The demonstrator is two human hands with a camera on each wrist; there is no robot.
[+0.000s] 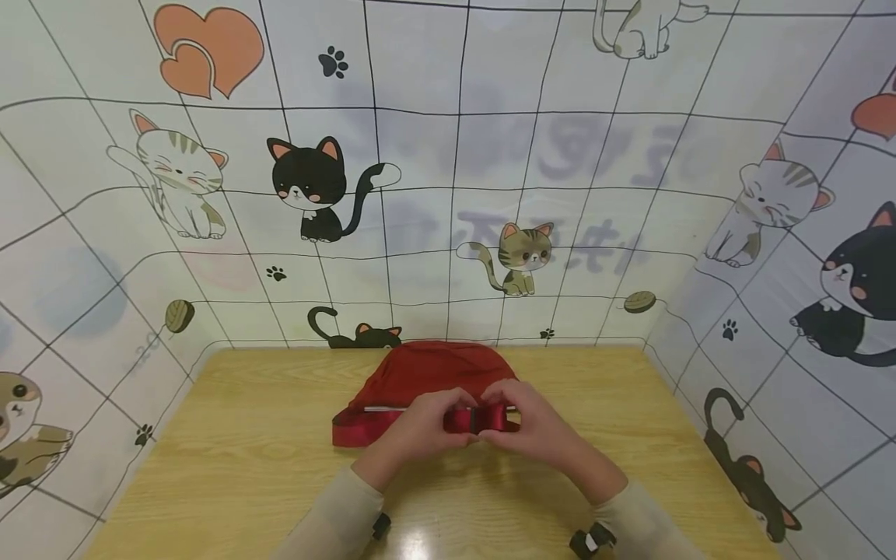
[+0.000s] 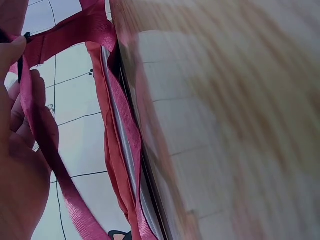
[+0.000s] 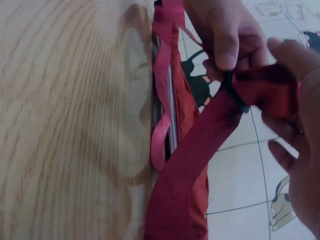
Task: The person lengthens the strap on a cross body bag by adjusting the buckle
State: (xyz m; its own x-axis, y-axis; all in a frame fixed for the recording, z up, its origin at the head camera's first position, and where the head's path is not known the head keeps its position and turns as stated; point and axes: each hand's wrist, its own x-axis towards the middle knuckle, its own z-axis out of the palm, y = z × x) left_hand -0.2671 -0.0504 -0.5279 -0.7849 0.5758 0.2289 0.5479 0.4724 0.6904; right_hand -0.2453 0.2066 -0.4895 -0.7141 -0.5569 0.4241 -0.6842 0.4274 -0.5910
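Observation:
A red waist bag (image 1: 448,365) lies on the table, its zipper side facing me. Its dark red strap (image 3: 185,165) runs in front of it and rises to both hands, passing through a black strap slider (image 3: 232,95). With thumb and fingers, my left hand (image 1: 428,426) pinches the strap right at the slider. My right hand (image 1: 539,428) grips a folded loop of strap on the slider's other side, thumb on top and fingers curled below. In the left wrist view, a length of strap (image 2: 45,135) hangs down across the left palm.
The light wood table (image 1: 266,435) reflects light near its front. A white wall cover (image 1: 434,155) with grid lines and cartoon cats rises behind the table and on both sides. Small dark devices (image 1: 591,538) sit at the wrists by the pale sleeves.

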